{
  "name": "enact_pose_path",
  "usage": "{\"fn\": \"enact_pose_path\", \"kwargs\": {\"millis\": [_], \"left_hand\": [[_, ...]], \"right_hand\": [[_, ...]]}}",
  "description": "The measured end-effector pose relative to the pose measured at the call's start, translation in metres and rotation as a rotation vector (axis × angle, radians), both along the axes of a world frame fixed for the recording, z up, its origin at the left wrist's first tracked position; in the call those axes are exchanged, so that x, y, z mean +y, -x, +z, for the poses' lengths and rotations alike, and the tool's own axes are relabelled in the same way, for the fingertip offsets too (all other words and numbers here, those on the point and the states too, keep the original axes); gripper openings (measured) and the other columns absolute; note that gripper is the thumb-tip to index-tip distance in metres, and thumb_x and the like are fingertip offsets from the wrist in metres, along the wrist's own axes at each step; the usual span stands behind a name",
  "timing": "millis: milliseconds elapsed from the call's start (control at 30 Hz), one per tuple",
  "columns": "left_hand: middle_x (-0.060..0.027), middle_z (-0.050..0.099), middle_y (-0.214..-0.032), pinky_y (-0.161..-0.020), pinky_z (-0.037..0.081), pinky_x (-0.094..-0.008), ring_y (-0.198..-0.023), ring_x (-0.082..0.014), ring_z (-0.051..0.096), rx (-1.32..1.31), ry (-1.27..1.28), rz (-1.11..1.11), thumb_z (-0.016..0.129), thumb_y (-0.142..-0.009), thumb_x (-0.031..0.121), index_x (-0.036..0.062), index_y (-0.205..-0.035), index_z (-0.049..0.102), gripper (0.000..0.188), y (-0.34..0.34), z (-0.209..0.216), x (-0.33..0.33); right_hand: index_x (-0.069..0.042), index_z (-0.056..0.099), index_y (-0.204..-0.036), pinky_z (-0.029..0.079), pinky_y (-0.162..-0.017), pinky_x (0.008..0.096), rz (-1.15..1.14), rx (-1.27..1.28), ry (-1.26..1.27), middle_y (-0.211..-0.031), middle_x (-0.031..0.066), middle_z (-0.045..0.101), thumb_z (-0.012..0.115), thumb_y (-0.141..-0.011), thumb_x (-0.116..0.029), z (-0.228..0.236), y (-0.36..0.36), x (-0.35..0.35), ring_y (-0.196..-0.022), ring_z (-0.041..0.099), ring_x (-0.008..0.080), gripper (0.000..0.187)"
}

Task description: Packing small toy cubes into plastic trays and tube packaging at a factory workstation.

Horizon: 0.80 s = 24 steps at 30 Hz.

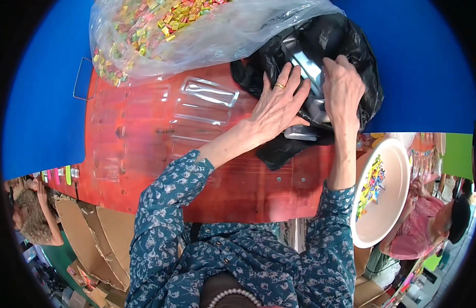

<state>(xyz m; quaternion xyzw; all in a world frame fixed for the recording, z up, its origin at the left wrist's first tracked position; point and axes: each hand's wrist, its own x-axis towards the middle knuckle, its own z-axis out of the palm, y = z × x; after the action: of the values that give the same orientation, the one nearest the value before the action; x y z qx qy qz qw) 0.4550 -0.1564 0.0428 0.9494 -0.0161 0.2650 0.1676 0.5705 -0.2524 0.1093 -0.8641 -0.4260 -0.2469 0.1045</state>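
A black plastic bag (366, 56) lies open at the right of the red table, with clear plastic trays (307, 69) showing inside it. My left hand (281, 100) rests over the bag's mouth, fingers spread against the trays' left side. On their other side is my right hand (344, 87), its fingers curled in at the trays' edge; the fingertips are partly hidden. Another clear tray (301, 134) pokes out of the bag below my left hand. Left of the bag, several clear shallow trays (203, 107) lie in rows on the tabletop.
A big clear bag (207, 54) of small wrapped pieces in yellow, red and green fills the table's far side. At the right edge stands a white bowl (389, 218) with small colourful pieces. Cardboard (89, 241) is at lower left. Other people sit at both sides.
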Motion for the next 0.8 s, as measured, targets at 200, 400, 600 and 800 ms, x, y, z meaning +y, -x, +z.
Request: {"fn": "enact_pose_path", "kwargs": {"millis": [200,400,600,800], "left_hand": [[-0.0249,0.041,-0.126,-0.089,0.04,-0.0612,-0.12,-0.0388,0.037,0.048,-0.073,0.073,0.074,-0.062,0.05,-0.0025,-0.123,0.047,0.084,0.0,0.001,0.001],[-0.0283,0.04,-0.129,-0.091,0.041,-0.059,-0.119,-0.0403,0.038,0.054,-0.084,0.116,0.071,-0.064,0.05,-0.0069,-0.124,0.045,0.087,0.004,-0.005,-0.01],[-0.0278,0.04,-0.127,-0.092,0.042,-0.0564,-0.123,-0.0404,0.036,0.058,0.076,0.016,0.074,-0.069,0.033,-0.009,-0.118,0.048,0.069,0.015,0.012,-0.004],[-0.0152,0.06,-0.097,-0.079,0.05,-0.04,-0.093,-0.0312,0.06,-0.099,0.302,0.055,0.072,-0.071,0.02,0.0009,-0.092,0.062,0.03,0.042,0.065,0.092]], "right_hand": [[-0.004,0.063,-0.105,0.047,-0.075,0.0412,0.056,0.147,-0.171,-0.093,0.0141,0.059,0.057,-0.088,-0.015,-0.01,0.018,-0.005,-0.089,0.056,0.0328,0.022],[0.0,0.064,-0.096,0.046,-0.078,0.0386,0.087,0.287,-0.416,-0.094,0.0149,0.063,0.051,-0.093,-0.014,-0.016,0.031,-0.015,-0.088,0.058,0.0317,0.019],[-0.002,0.062,-0.089,0.045,-0.072,0.0383,0.011,0.034,-0.222,-0.087,0.013,0.06,0.057,-0.087,-0.007,-0.019,0.017,-0.002,-0.08,0.056,0.0306,0.007],[0.0,0.065,-0.095,0.047,-0.077,0.0344,0.1,0.088,-0.491,-0.097,0.0141,0.061,0.059,-0.084,0.0,0.023,0.062,0.026,-0.088,0.058,0.0274,0.013]]}}
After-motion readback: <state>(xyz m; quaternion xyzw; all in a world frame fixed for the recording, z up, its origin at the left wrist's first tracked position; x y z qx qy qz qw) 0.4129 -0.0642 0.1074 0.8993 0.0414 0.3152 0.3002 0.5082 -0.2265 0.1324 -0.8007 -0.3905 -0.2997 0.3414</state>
